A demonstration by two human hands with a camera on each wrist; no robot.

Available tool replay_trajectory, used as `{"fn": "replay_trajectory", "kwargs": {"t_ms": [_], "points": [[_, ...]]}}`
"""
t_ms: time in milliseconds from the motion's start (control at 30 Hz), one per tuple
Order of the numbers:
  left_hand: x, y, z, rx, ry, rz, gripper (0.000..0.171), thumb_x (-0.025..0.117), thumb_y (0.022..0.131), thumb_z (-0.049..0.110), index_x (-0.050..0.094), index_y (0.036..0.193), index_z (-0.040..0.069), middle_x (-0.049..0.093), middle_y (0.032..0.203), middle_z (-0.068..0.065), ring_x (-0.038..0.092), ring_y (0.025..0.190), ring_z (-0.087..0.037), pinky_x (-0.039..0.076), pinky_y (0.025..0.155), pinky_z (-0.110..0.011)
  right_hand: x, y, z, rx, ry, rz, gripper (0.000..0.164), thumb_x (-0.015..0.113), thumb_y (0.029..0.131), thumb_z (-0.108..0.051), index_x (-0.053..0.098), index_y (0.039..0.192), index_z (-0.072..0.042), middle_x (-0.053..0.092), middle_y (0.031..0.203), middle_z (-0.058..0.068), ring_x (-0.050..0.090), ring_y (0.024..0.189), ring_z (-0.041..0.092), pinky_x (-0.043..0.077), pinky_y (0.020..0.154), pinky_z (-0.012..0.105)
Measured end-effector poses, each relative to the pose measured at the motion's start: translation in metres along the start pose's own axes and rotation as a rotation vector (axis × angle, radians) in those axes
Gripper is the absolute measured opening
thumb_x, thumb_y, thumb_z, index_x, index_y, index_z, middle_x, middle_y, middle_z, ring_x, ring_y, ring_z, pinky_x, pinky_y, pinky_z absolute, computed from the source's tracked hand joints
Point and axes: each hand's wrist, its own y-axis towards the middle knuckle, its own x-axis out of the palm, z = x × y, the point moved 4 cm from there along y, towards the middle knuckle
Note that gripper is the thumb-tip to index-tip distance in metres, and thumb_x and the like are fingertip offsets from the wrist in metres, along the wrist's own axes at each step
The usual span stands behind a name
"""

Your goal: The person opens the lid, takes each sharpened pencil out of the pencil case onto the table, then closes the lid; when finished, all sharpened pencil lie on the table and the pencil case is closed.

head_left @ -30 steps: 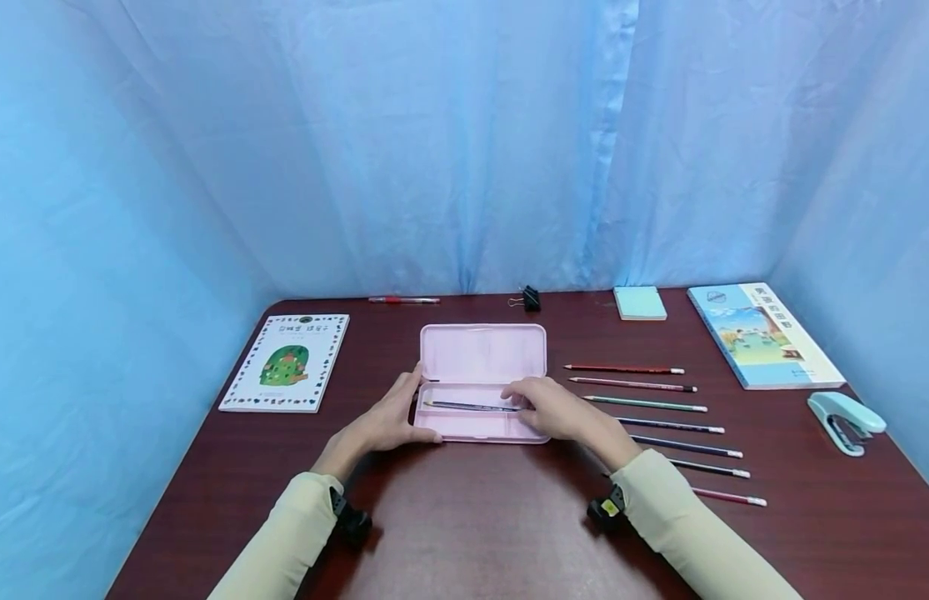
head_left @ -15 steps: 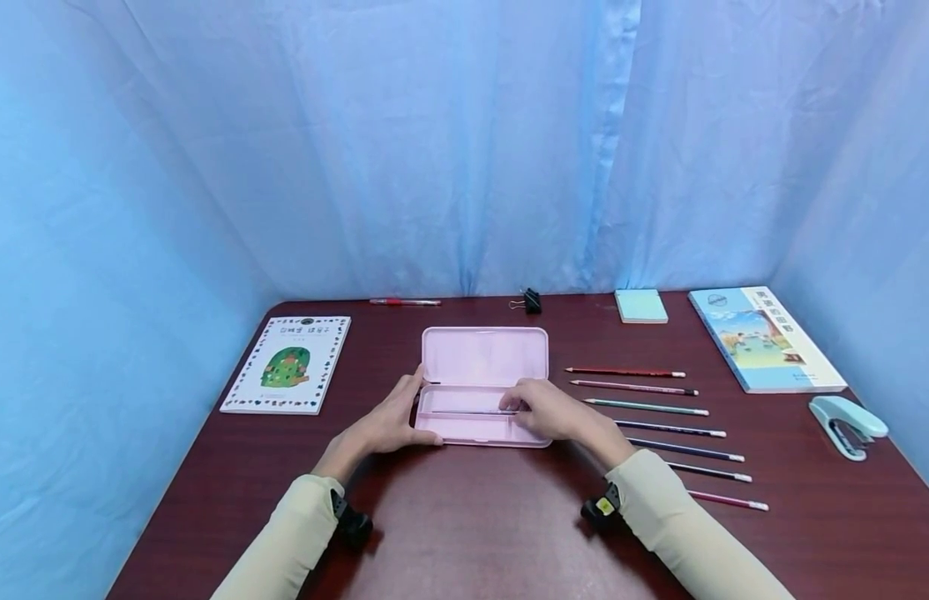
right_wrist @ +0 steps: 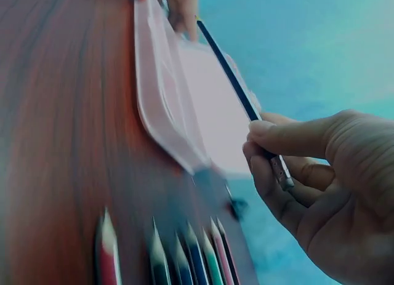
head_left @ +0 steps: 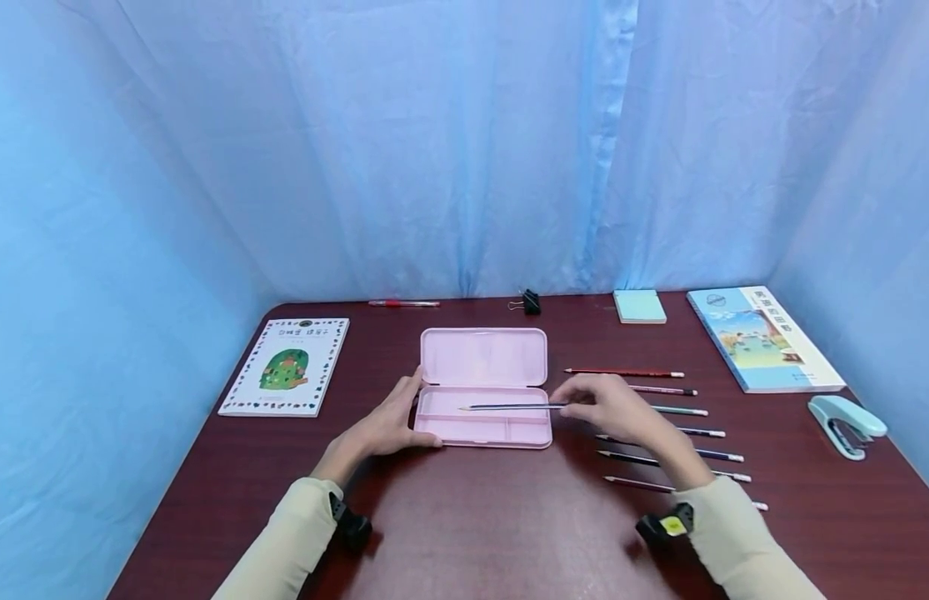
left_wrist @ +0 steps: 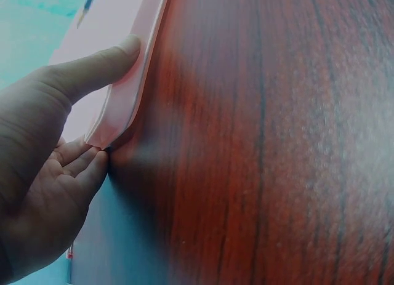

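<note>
A pink pencil case (head_left: 464, 430) lies with its lid (head_left: 482, 357) raised, in the middle of the table. My left hand (head_left: 382, 423) holds its left end, thumb on the front edge and fingers round the corner, as the left wrist view shows at the case wall (left_wrist: 126, 99). Just right of the case, my right hand (head_left: 606, 410) pinches a dark pencil (head_left: 509, 407) near its rear end between thumb and fingers. The pencil's sharpened tip points left over the long compartment. In the right wrist view the pencil (right_wrist: 228, 72) slants up from the fingertips.
Several pencils lie in a row at right, including a red one (head_left: 621, 372); my right forearm covers parts of them. A stapler (head_left: 846, 421), a blue book (head_left: 764, 337), sticky notes (head_left: 640, 306), a binder clip (head_left: 531, 302), a pen (head_left: 404, 303) and a white book (head_left: 284, 367) lie around.
My right hand has lifted the pencil from the case's long compartment and moved right, past the case's right edge. My left hand has stayed at the left end.
</note>
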Motion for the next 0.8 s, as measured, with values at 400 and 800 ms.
{"fn": "replay_trajectory", "kwargs": {"t_ms": [400,800], "points": [[0.001,-0.001,0.001,-0.026,0.0,-0.006,0.119,0.08,0.066,0.044,0.003,0.149,0.011,0.036,0.133,-0.007,0.037,0.12,-0.016,0.031,0.101,-0.036,-0.055,-0.113,0.052,0.204,-0.086,0.059,0.012,0.066,0.085,-0.02,0.068,0.095,-0.025,0.064,0.091,-0.01,0.053,0.075,0.003,0.044,0.064,0.022],[0.0,-0.002,0.002,-0.004,0.005,0.018,0.117,0.08,0.066,0.043,0.005,0.149,0.01,0.035,0.135,-0.009,0.036,0.12,-0.018,0.032,0.1,-0.039,-0.053,-0.186,0.069,0.226,0.031,0.044,0.013,0.065,0.085,-0.018,0.069,0.097,-0.021,0.065,0.092,-0.006,0.055,0.079,0.003,0.044,0.061,0.019]]}}
